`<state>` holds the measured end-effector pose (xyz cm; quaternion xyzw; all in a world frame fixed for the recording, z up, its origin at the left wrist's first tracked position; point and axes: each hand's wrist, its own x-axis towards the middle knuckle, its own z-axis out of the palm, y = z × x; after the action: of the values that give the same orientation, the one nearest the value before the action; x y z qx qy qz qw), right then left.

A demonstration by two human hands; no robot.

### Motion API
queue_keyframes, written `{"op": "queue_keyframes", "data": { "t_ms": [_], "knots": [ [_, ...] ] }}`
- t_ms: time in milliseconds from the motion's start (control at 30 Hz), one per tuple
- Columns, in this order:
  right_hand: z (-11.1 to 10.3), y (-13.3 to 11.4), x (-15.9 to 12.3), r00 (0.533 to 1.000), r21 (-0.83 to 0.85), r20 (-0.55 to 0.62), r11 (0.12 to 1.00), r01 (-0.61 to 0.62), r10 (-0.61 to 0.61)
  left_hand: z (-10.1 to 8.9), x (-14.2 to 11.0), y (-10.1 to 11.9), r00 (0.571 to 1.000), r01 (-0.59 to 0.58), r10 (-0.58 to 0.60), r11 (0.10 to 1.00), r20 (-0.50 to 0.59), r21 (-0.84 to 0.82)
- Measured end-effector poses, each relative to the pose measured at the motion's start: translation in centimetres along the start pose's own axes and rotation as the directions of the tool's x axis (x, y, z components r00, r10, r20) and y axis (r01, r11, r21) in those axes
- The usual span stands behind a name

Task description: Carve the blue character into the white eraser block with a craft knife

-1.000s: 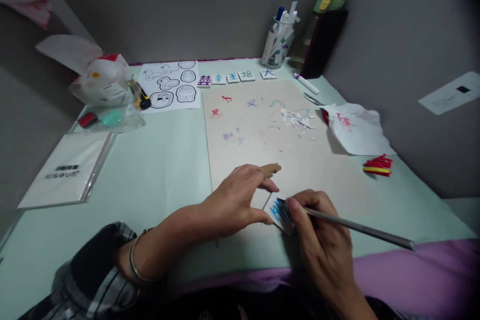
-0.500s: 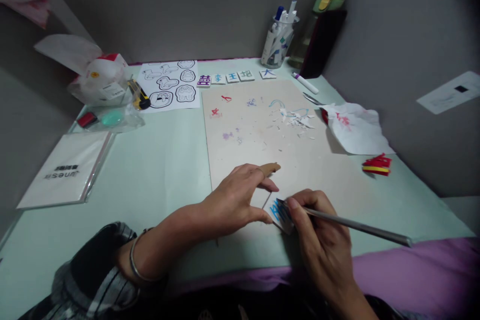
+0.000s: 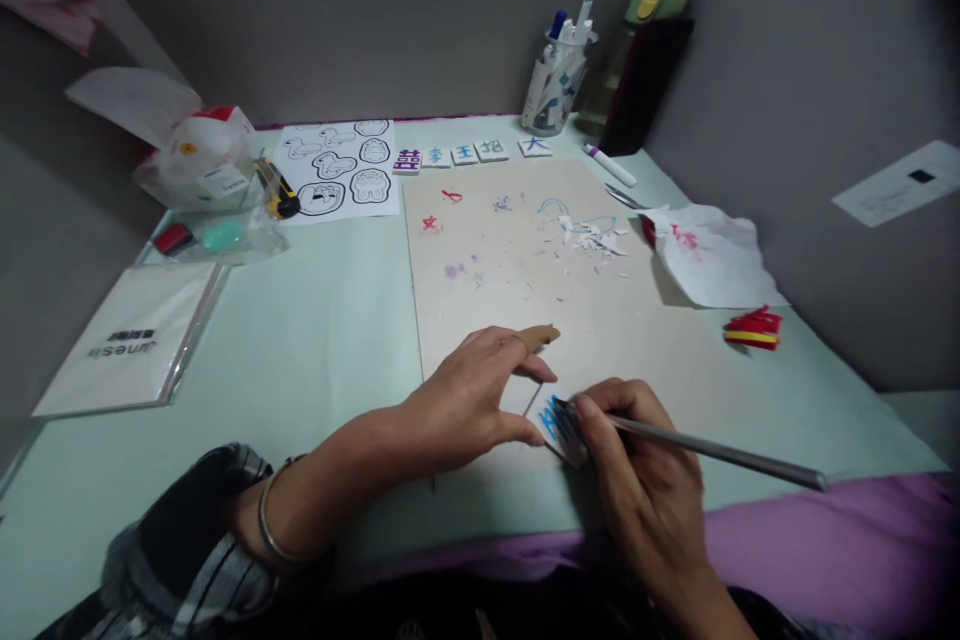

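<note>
over the near end of one beige board (image 3: pixel 517 305), the half-curled left hand (image 3: pixel 465 405) pinches one blue-marked tile (image 3: pixel 553 423), the closed right hand (image 3: pixel 651 480) grips one metal tool (image 3: pixel 716 447), and five lettered tiles (image 3: pixel 465 153) line up beyond the board.

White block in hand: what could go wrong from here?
1. The thin tool in the right hand has its tip at the block's blue-marked face, close to the left hand; a slip could nick a finger.
2. The left hand seems to pinch the small white block near its edges, so it might twist under pressure.
3. Loose white scraps on the board could scatter if brushed.
</note>
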<state>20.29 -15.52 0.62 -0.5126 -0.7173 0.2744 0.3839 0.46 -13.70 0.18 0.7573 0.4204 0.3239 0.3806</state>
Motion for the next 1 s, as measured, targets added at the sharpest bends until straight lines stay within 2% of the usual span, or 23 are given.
{"op": "queue_keyframes", "data": {
  "t_ms": [500,1000],
  "knots": [
    [0.17,0.3,-0.07,0.995,0.049,-0.08,0.997,-0.06,0.063,-0.02,-0.09,0.04,1.0,0.018,-0.018,1.0,0.007,-0.002],
    [-0.06,0.02,0.07,0.999,-0.014,-0.04,1.0,-0.012,0.011,-0.01,0.03,0.13,1.0,0.018,-0.018,1.0,0.009,0.006]
  ]
}}
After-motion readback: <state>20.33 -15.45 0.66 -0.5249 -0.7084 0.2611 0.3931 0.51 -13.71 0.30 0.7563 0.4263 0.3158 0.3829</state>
